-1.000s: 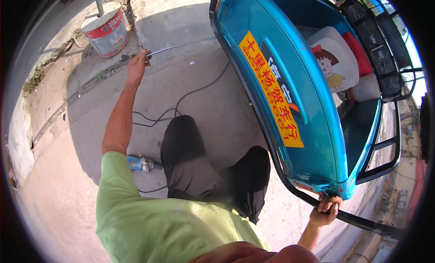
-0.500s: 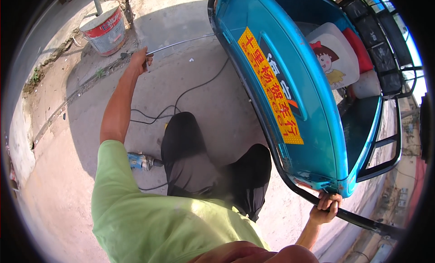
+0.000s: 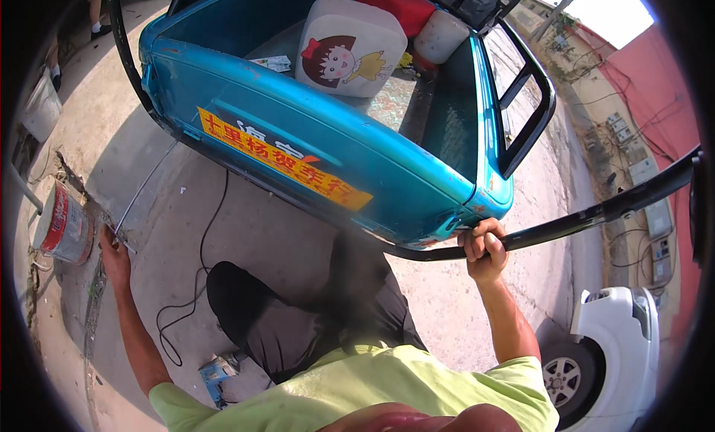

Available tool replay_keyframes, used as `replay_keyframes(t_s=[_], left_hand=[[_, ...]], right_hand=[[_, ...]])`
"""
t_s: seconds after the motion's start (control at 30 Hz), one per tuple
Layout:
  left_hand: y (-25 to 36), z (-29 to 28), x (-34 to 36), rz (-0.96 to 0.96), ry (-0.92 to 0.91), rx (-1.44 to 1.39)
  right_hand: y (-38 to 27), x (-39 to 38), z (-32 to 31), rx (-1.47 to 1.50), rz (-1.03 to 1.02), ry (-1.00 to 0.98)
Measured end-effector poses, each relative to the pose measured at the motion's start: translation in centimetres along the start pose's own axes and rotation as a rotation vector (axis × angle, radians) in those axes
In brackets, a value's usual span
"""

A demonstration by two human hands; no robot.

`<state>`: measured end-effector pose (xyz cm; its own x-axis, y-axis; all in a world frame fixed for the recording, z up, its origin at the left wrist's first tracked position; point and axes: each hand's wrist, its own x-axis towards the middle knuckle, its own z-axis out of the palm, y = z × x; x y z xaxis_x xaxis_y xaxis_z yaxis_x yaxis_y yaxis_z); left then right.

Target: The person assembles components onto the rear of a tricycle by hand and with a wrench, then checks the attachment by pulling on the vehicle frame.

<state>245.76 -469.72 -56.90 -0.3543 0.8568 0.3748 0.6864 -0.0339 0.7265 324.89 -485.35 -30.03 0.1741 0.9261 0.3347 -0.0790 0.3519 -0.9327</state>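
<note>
My left hand (image 3: 114, 255) is closed around the near end of a long thin metal rod (image 3: 143, 188), where a short crosspiece shows beside the fingers. The rod's far end reaches the underside edge of a blue cargo bed (image 3: 313, 112), and what it meets there is hidden. With my right hand (image 3: 484, 246) I grip a black metal bar (image 3: 588, 222) that runs along the bed's lower edge, close to the tailgate's right corner. A yellow sticker strip (image 3: 283, 160) crosses the tailgate.
A cartoon-printed white stool (image 3: 354, 48) and a red cushion (image 3: 395, 6) lie in the bed. On the ground are a blue power tool (image 3: 217, 374), a black cable (image 3: 201, 272) and a paint bucket (image 3: 65, 223). A white car (image 3: 618, 357) stands at right; someone's foot (image 3: 100, 31) is far left.
My view has swung right, so the cargo bed sits further left and the white car shows. Both hands keep their holds, on the rod and on the bar.
</note>
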Motion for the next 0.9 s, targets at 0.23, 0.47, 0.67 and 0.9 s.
replay_keyframes(t_s=[0.23,0.47,0.67,0.9], left_hand=[[4.3,-1.7,0.7,0.298,0.124,0.595],[3.6,0.1,2.2,-0.320,-0.110,0.350],[3.3,1.8,5.4,-0.579,-0.257,0.046],[-3.4,0.6,5.6,-0.567,-0.148,0.262]], right_hand=[[-0.1,0.2,0.3,0.011,0.013,-0.005],[-0.2,-0.5,0.2,0.010,-0.034,-0.055],[-0.6,-0.7,0.1,-0.015,-0.055,-0.055],[0.2,0.5,0.7,0.017,0.034,0.058]])
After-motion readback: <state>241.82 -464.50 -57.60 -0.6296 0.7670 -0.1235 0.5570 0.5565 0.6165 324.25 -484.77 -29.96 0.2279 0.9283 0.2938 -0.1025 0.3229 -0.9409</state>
